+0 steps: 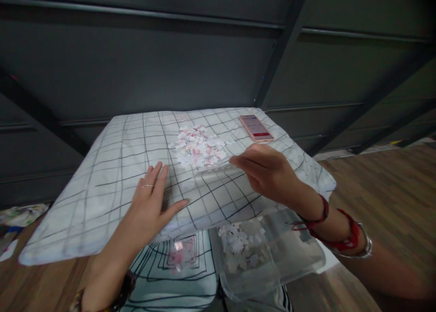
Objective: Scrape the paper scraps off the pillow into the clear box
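Note:
A loose pile of small white and pink paper pieces (199,146) lies on the white checked cloth (112,166) covering the table. My right hand (264,169) is closed, pinching the end of a thin clear strip (214,168) at the near right edge of the pile. The strip looks like plastic, but it is blurred and its full shape is hard to make out. My left hand (151,200) rests on the cloth, left and in front of the pile, with its fingers spread and nothing in it.
Below the table's front edge, a clear plastic box (299,253) holds more paper pieces (238,244). Beside it, a pale blue patterned cushion (170,287) bears a small clear packet with pink bits (180,257). A phone (257,128) lies at the back right. Dark panels (153,66) rise behind the table.

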Motion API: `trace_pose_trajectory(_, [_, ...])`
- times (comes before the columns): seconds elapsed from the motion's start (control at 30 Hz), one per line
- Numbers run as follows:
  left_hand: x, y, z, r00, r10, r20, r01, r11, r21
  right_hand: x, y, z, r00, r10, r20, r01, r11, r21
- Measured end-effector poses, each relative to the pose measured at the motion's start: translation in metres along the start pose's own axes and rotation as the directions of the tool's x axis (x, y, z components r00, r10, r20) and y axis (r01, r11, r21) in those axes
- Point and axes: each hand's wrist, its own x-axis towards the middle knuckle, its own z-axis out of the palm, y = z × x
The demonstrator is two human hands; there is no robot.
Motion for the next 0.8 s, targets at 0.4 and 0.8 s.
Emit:
trace_pose_trajectory(0.4, [-0.032,-0.032,-0.008,0.966,-0.14,0.218,0.101,0.978,0.183,0.005,-0.037,-0.013,0.998,0.016,0.056,-0.019,0.999,0.047])
trace_pose_trajectory(0.8, [-0.027,-0.031,-0.017,0.935,-0.192,0.297,0.159,0.979,0.13,0.005,-0.047,-0.045,0.997,0.04,0.061,-0.045,0.996,0.077])
